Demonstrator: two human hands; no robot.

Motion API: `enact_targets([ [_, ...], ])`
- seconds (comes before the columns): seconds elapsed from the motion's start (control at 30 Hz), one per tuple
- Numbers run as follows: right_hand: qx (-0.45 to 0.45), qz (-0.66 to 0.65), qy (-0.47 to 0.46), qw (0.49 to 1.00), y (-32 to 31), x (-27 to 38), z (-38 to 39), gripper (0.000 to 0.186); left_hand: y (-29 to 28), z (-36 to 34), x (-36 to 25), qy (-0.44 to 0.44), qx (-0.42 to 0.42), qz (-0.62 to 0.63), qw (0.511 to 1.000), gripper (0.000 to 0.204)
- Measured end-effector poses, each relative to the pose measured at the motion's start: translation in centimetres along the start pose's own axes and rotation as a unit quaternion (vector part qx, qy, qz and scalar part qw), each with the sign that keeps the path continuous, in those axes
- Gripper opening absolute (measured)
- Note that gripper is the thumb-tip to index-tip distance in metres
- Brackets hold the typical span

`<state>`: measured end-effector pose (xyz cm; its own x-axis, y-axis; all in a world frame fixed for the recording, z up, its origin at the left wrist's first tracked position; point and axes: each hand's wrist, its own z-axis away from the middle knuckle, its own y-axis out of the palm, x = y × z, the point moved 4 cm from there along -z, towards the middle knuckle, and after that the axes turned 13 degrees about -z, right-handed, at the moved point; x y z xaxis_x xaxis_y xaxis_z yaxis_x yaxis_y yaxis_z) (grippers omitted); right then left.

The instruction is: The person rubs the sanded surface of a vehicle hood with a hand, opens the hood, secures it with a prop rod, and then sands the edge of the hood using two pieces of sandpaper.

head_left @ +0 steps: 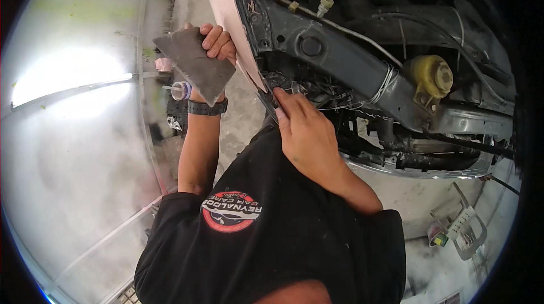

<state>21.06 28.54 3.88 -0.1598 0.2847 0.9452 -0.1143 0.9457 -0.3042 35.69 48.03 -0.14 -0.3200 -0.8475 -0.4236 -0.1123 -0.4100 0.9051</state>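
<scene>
My left hand (218,43) grips a grey, worn sheet of sandpaper (195,63) and holds it against the outer face of a pinkish car fender (226,9). A black watch sits on that wrist. My right hand (303,128) rests on the fender's lower inner edge, fingers pressed to the dark torn trim beside the open engine bay (340,54). It holds nothing that I can see.
A yellowish fluid reservoir cap (433,74) and wires sit in the engine bay. A small spray can (180,91) stands on the concrete floor by a translucent plastic sheet wall (73,134). A metal tool and a tape roll (436,236) lie on the floor at lower right.
</scene>
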Motion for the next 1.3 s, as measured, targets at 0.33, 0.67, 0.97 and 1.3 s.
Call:
enact_targets([
  [0.33, -0.069, -0.078, 0.063, 0.993, -2.2, -1.7, 0.3, 0.028, -0.5, 0.7, 0.9, 0.025, 0.004, 0.037, 0.999, 0.039],
  [0.67, 0.217, -0.243, 0.043, 0.944, -2.3, -5.0, -1.3, 0.036, -4.1, 8.4, 4.6, -0.050, -0.030, -0.061, 0.996, 0.051],
  [0.97, 0.246, -0.417, 0.035, 0.874, 0.6, -6.8, -2.9, 0.042, -5.9, 11.0, 5.0, -0.104, -0.057, -0.123, 0.985, 0.058],
  [1.3, 0.155, -0.658, 0.110, 0.729, 3.4, -8.8, -2.9, 0.055, -6.1, 11.0, 6.4, -0.158, 0.026, -0.039, 0.986, 0.062],
])
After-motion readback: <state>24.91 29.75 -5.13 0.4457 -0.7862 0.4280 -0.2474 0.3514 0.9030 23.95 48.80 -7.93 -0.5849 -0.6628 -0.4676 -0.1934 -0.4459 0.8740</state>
